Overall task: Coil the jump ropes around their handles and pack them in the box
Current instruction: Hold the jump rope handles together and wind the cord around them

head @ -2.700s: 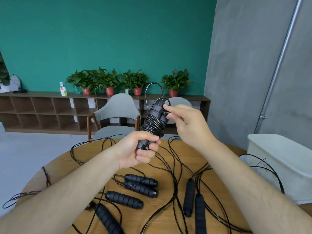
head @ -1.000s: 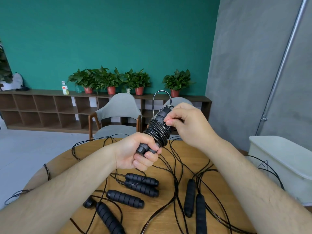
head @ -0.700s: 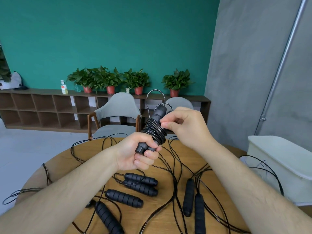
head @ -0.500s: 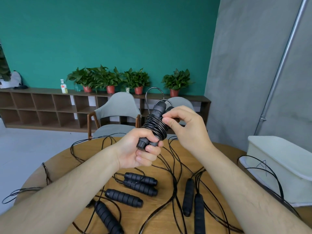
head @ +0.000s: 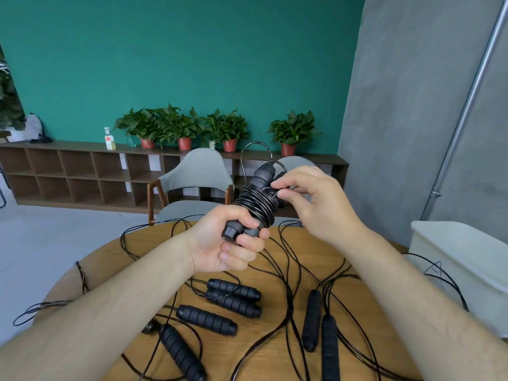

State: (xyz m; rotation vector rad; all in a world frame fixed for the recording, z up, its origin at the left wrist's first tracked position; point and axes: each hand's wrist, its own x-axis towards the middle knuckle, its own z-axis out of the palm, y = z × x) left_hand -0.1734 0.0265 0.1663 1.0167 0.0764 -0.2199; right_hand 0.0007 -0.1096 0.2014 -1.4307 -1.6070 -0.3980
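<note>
The white box (head: 464,259) stands just beyond the table's right edge. From here I cannot see into it; I only see a black cord (head: 439,273) draped over its near wall. The left hand (head: 220,246) is clenched round the lower ends of one jump rope (head: 257,202), which is held up above the far middle of the round wooden table (head: 110,270). The rope is wound in many turns round its paired handles, with one loop standing clear at the top. The right hand (head: 316,202) pinches the rope between thumb and forefinger at the coil's upper side. On the table I count six loose handles (head: 206,320): four at the near middle and two side by side toward the near right, amid tangled cords (head: 288,298).
</note>
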